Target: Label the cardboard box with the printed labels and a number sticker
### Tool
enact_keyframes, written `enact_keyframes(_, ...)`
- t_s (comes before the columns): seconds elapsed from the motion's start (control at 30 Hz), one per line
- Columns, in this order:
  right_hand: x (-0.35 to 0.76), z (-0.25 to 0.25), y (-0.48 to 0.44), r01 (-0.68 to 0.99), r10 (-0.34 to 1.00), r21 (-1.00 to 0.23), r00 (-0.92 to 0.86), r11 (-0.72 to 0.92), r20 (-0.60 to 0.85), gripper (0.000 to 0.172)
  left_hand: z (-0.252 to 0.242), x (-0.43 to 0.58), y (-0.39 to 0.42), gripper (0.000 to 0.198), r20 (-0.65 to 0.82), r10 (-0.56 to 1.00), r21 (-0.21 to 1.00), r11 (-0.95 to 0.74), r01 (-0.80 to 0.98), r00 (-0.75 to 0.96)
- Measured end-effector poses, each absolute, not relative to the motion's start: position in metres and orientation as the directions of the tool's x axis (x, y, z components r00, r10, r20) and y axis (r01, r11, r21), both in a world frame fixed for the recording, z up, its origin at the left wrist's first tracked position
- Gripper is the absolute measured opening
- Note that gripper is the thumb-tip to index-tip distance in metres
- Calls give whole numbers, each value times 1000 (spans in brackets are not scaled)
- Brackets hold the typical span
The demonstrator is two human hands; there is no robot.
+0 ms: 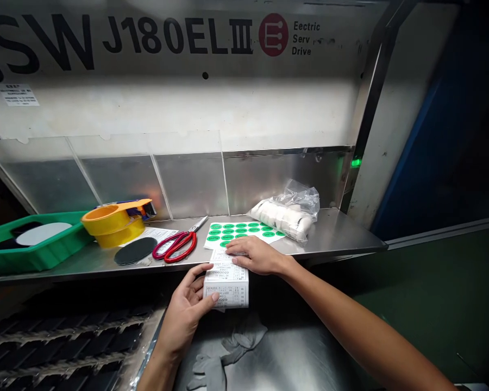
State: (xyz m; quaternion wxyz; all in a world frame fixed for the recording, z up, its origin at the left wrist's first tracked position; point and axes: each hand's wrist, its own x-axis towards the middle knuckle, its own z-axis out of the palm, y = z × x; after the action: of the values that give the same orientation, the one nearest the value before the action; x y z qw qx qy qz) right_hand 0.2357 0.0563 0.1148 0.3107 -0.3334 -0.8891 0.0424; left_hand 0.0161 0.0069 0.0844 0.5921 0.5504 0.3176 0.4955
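Observation:
My left hand grips the lower left edge of a strip of white printed labels that hangs over the front edge of a steel shelf. My right hand lies on the upper end of the same strip at the shelf edge, fingers pressed flat on it. Just behind the right hand lies a white sheet of round green stickers. Red-handled scissors rest to the left of the sheet.
On the shelf: a yellow tape dispenser, a dark round disc, a green tray at the left, a plastic bag of white pieces at the right. Grey gloves lie on the lower steel surface. Black parts fill a tray lower left.

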Motion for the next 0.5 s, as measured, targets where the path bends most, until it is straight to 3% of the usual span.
enact_keyframes(0.5, 232, 108, 57, 609, 647, -285, -531, 740, 547, 25, 89, 1, 16, 38, 167, 941, 973, -109, -203, 295)
